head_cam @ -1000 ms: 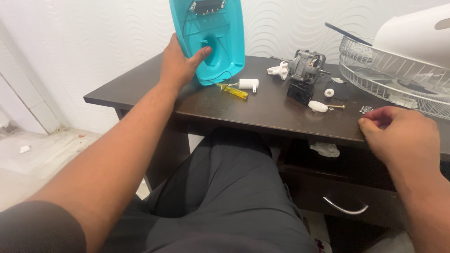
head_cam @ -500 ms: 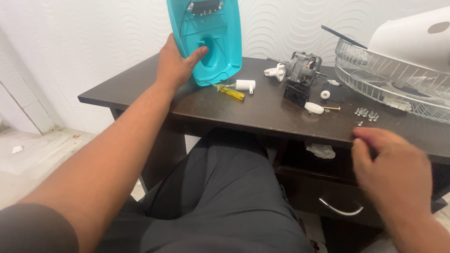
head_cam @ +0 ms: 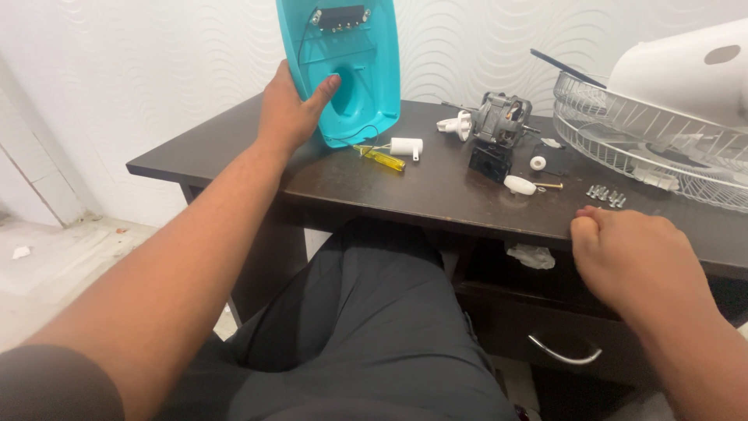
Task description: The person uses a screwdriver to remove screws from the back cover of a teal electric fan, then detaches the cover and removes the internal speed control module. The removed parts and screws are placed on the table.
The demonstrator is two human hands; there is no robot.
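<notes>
We see the table (head_cam: 436,191), with the teal shell (head_cam: 343,70) upright at 11 o'clock, gripped at its edge by the left hand (head_cam: 292,109). The right hand (head_cam: 631,253) has returned to the front edge, fingers curled; whether it holds a screw, we cannot tell. Screws (head_cam: 606,193) lie just beyond.

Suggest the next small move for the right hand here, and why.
Probably reach the right hand forward to the small cluster of screws just beyond its knuckles. The left hand holds the teal housing upright on the desk, and the right hand is curled at the edge, seemingly empty.
</notes>
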